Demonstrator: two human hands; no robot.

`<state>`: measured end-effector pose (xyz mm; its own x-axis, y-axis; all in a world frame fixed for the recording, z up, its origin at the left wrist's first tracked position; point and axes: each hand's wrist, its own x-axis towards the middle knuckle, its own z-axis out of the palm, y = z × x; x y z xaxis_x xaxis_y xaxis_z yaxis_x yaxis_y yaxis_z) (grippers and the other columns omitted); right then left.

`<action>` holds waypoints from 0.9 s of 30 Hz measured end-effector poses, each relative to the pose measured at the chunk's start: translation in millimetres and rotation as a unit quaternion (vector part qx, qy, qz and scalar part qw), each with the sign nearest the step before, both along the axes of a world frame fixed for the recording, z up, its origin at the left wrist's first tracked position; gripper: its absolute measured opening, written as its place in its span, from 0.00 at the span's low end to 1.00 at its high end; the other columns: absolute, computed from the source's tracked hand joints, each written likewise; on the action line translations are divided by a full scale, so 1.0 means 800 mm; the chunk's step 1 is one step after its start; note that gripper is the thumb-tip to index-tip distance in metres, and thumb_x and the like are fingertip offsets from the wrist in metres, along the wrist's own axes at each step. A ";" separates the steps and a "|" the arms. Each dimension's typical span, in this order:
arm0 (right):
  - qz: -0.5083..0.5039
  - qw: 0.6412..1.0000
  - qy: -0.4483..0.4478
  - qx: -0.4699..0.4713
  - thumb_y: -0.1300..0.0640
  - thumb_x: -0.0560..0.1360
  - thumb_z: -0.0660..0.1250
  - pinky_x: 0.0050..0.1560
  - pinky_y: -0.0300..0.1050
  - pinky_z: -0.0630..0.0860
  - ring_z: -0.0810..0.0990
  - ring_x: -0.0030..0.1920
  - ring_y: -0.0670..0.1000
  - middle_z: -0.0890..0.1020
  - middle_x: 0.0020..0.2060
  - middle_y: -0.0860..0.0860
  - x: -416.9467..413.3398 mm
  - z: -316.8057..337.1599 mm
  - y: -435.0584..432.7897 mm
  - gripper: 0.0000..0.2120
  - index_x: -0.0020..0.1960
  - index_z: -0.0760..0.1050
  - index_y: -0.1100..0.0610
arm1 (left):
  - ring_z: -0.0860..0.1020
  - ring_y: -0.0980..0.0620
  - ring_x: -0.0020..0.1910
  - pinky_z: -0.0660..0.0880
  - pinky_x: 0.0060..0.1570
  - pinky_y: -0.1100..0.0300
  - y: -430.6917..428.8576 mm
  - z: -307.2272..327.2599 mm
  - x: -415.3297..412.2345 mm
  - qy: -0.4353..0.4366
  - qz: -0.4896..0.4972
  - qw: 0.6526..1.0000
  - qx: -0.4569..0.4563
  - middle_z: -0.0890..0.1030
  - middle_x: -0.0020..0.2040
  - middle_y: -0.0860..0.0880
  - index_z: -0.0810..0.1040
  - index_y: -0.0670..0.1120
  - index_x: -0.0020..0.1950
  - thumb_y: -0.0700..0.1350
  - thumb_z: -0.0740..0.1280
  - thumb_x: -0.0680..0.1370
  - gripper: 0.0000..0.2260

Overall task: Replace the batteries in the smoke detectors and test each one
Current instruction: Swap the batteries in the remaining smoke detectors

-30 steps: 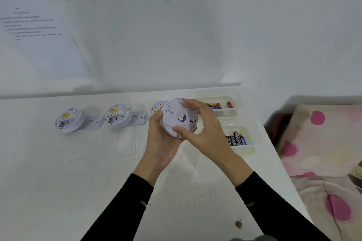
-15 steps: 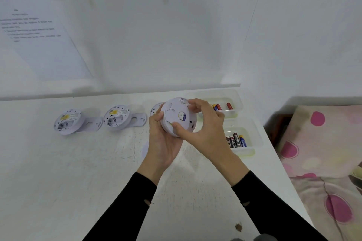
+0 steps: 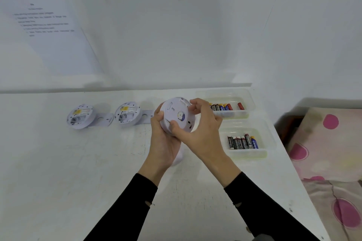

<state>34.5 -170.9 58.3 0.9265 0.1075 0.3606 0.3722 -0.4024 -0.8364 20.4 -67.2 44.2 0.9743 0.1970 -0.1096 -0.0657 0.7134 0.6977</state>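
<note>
Head view, logged from my remote station. White tabletop [image 3: 78,182] fills the lower frame and runs back to a white wall. Printed paper sheet [image 3: 49,31] on the wall at upper left; text too blurred for me to read. Bed with pink-spotted cover [image 3: 329,152] just beside the tabletop's right edge.

Two clear plastic trays sit at the right rear corner, far tray [image 3: 249,97] and near tray [image 3: 246,154]. Each holds a row of cylindrical batteries: red, blue and black far batteries [image 3: 223,107], mostly black near batteries [image 3: 242,141].

Two round white plastic smoke detectors lie on the tabletop at left, backs up, compartments showing: left detector [image 3: 81,116] and middle detector [image 3: 127,114]. A flat white plate [image 3: 105,118] sticks out from under the right side of each.

A third round white detector, the held detector [image 3: 176,115], is up off the tabletop, tilted toward me, just in front of the far tray. Left hand [image 3: 164,143] cups it from beneath, thumb on the left rim. Right hand [image 3: 203,133] grips it, with fingers [image 3: 195,104] curled over the upper rim and thumb pressed on the face. Both sleeves are black.
</note>
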 end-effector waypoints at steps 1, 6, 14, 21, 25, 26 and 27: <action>0.005 1.000 0.007 0.002 0.38 0.62 0.70 0.60 0.41 0.61 0.73 0.56 0.39 0.75 0.52 0.39 -0.002 0.000 0.008 0.31 0.61 0.65 0.44 | 0.75 0.40 0.65 0.75 0.64 0.46 0.007 0.000 -0.004 -0.004 0.003 1.000 0.011 0.73 0.69 0.35 0.63 0.40 0.75 0.51 0.57 0.80 0.26; 0.065 0.996 0.052 0.034 0.42 0.65 0.73 0.59 0.38 0.64 0.74 0.56 0.36 0.76 0.52 0.39 -0.016 0.000 0.055 0.27 0.59 0.65 0.42 | 0.76 0.42 0.65 0.76 0.61 0.50 0.062 -0.001 -0.024 -0.031 0.026 0.995 0.092 0.76 0.65 0.40 0.66 0.41 0.72 0.49 0.57 0.81 0.21; 0.178 0.919 0.305 0.177 0.55 0.81 0.60 0.64 0.45 0.73 0.77 0.60 0.43 0.81 0.56 0.43 -0.027 -0.016 0.125 0.09 0.60 0.73 0.47 | 0.72 0.62 0.68 0.76 0.57 0.66 0.204 -0.023 -0.081 0.057 0.071 0.907 0.410 0.70 0.69 0.64 0.65 0.62 0.70 0.52 0.81 0.65 0.39; 0.146 0.906 0.378 0.122 0.53 0.82 0.58 0.61 0.47 0.76 0.81 0.55 0.47 0.80 0.57 0.49 -0.052 -0.055 0.186 0.08 0.56 0.74 0.48 | 0.66 0.52 0.69 0.69 0.67 0.59 0.282 -0.072 -0.131 0.123 0.043 0.792 0.597 0.66 0.66 0.54 0.62 0.55 0.71 0.50 0.84 0.59 0.47; 0.125 0.909 0.385 0.094 0.54 0.81 0.58 0.60 0.45 0.76 0.81 0.53 0.45 0.80 0.55 0.47 -0.067 -0.071 0.206 0.08 0.55 0.75 0.47 | 0.67 0.74 0.58 0.69 0.62 0.60 0.295 -0.080 -0.139 0.108 0.072 0.794 0.594 0.69 0.58 0.61 0.67 0.50 0.66 0.56 0.80 0.56 0.42; 0.120 0.910 0.385 0.092 0.55 0.81 0.59 0.60 0.45 0.76 0.81 0.52 0.45 0.80 0.55 0.46 -0.069 -0.073 0.210 0.08 0.55 0.75 0.47 | 0.67 0.77 0.55 0.70 0.58 0.61 0.297 -0.078 -0.139 0.099 0.084 0.795 0.593 0.69 0.55 0.63 0.67 0.52 0.62 0.55 0.80 0.56 0.39; 0.113 0.912 0.384 0.089 0.55 0.81 0.59 0.59 0.45 0.76 0.81 0.52 0.45 0.80 0.55 0.46 -0.070 -0.076 0.214 0.08 0.55 0.75 0.47 | 0.71 0.75 0.51 0.71 0.53 0.63 0.297 -0.076 -0.139 0.085 0.097 0.790 0.599 0.70 0.51 0.63 0.68 0.54 0.58 0.55 0.79 0.55 0.35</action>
